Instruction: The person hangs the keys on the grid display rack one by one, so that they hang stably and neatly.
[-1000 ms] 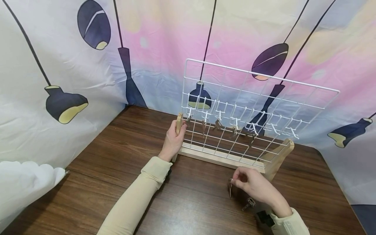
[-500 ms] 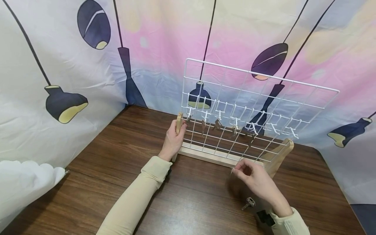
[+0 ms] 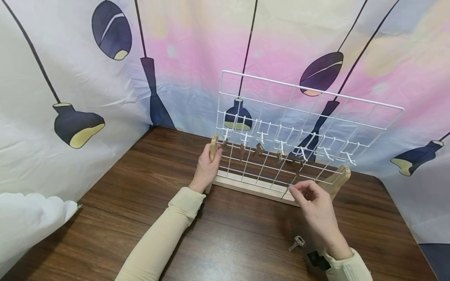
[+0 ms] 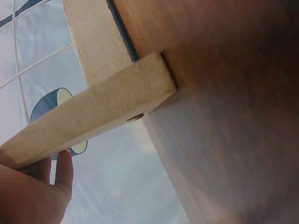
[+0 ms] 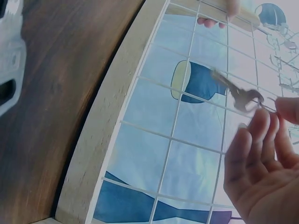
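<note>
My left hand (image 3: pixel 207 166) grips the left wooden side piece (image 3: pixel 213 146) of a white wire grid rack (image 3: pixel 256 189). In the left wrist view, its fingers (image 4: pixel 64 172) show beneath that wooden piece. My right hand (image 3: pixel 318 207) is in front of the rack's lower right part, pinching a key (image 5: pixel 240 97) by its small ring between thumb and fingertips. The key sticks out from the fingers, in front of the grid. Several keys (image 3: pixel 260 148) hang from the white hooks in the left and middle of the rack.
Another key (image 3: pixel 298 242) lies on the brown wooden table (image 3: pixel 228 242), near my right wrist. The right wooden side piece (image 3: pixel 339 181) stands just behind my right hand. A patterned cloth (image 3: pixel 197 47) hangs behind the rack, and white fabric (image 3: pixel 35 222) is at the left.
My right hand has risen from near the tabletop toward the rack's lower grid, carrying the key up and slightly right. The left hand keeps its grip in the same place.
</note>
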The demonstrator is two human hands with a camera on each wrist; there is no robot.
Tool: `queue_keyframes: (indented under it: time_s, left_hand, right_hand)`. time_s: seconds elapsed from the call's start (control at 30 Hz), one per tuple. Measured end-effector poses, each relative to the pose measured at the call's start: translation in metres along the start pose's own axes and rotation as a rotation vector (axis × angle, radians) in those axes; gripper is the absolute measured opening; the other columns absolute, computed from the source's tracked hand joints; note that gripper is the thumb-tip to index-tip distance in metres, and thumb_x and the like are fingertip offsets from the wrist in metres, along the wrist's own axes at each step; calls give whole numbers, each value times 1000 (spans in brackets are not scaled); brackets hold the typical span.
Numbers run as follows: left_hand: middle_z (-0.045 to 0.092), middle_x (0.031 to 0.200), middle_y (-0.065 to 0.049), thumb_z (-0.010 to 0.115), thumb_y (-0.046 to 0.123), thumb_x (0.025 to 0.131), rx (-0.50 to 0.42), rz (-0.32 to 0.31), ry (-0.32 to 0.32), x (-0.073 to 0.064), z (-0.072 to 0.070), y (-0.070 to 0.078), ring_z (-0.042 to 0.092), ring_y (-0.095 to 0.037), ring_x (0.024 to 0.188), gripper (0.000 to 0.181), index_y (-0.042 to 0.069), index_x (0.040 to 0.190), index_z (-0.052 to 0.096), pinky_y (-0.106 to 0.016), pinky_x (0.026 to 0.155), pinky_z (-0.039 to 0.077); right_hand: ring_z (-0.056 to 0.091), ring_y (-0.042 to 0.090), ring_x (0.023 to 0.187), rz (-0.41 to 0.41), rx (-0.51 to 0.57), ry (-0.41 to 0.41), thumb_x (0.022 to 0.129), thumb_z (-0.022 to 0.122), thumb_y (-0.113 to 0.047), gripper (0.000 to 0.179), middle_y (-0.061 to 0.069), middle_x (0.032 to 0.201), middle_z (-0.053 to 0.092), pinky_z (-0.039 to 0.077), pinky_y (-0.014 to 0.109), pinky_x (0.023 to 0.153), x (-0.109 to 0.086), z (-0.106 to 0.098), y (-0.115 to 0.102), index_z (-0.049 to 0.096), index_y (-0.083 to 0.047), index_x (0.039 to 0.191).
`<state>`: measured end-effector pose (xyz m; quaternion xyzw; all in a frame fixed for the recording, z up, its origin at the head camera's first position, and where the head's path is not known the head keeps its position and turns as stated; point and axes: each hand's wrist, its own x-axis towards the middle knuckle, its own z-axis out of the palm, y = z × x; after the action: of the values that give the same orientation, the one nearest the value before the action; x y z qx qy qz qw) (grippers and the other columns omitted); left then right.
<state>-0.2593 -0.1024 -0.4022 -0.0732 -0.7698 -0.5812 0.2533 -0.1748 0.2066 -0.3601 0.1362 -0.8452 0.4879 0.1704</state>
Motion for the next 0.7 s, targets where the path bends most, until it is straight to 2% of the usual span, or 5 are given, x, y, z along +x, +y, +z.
queue_keyframes:
  time_s: [0.1, 0.23, 0.37, 0.53, 0.7]
  left_hand:
    - [68, 103, -7, 52, 27, 102, 3, -2, 0, 0, 0, 0, 55, -20, 83, 30, 2, 119, 55, -37, 73, 42]
    - [68, 104, -7, 52, 27, 102, 1, 0, -4, 0, -1, 1, 55, -20, 83, 28, 5, 119, 55, -37, 73, 42]
    - [67, 103, -7, 52, 28, 102, -2, -2, -8, 0, 0, 1, 53, -20, 81, 27, 7, 118, 55, -36, 71, 41]
    - [66, 101, -10, 52, 28, 102, -6, -4, -13, 0, 0, 1, 50, -20, 76, 28, 6, 119, 55, -34, 69, 40]
    - [66, 100, -8, 52, 27, 102, -16, -7, -5, 0, 0, 0, 51, -20, 76, 32, 1, 120, 55, -35, 69, 40]
  right_hand:
    - [54, 13, 61, 23, 39, 70, 90, 69, -7, 6, 9, 73, 61, 40, 21, 53, -1, -2, -17, 65, -2, 89]
    - [56, 11, 59, -9, 134, 158, 88, 67, 3, 7, 6, 71, 62, 40, 18, 52, -1, -5, -25, 62, 8, 89]
    - [56, 10, 57, -67, 221, 234, 87, 66, 8, 8, 5, 67, 60, 43, 17, 53, 2, -6, -13, 61, 12, 91]
    - [56, 11, 57, -88, 353, 308, 87, 66, 7, 10, 8, 67, 59, 45, 17, 56, 7, -8, 4, 60, 13, 92]
    - [55, 13, 55, -123, 422, 348, 88, 66, 7, 13, 8, 63, 57, 42, 18, 53, 10, -14, 4, 59, 16, 93]
